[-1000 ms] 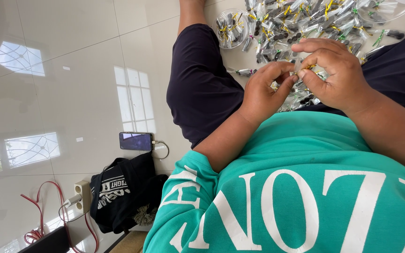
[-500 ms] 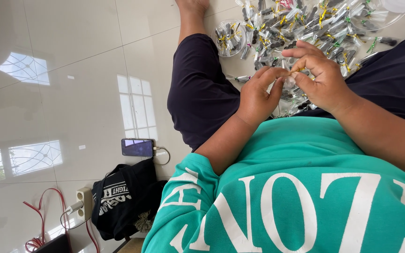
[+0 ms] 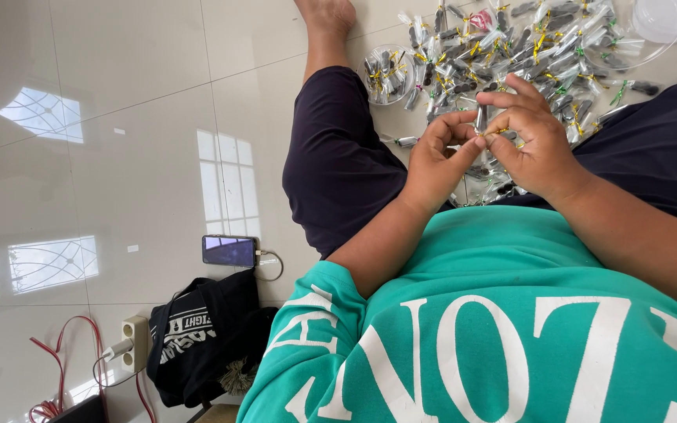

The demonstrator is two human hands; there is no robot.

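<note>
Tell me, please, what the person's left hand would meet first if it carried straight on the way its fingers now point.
The left hand points toward the right hand, with the small wrapped packet pinched between them. It would likely meet that packet and the right fingertips almost at once; depth is unclear.

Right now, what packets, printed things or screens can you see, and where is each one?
Small clear packets: heaped on the floor beyond both hands, dark contents, gold and green ties.
One packet: pinched between left hand and right hand.
Phone: flat on the tiles, lit bluish screen, cable attached.
Black bag: beside the phone, white printing.
</note>
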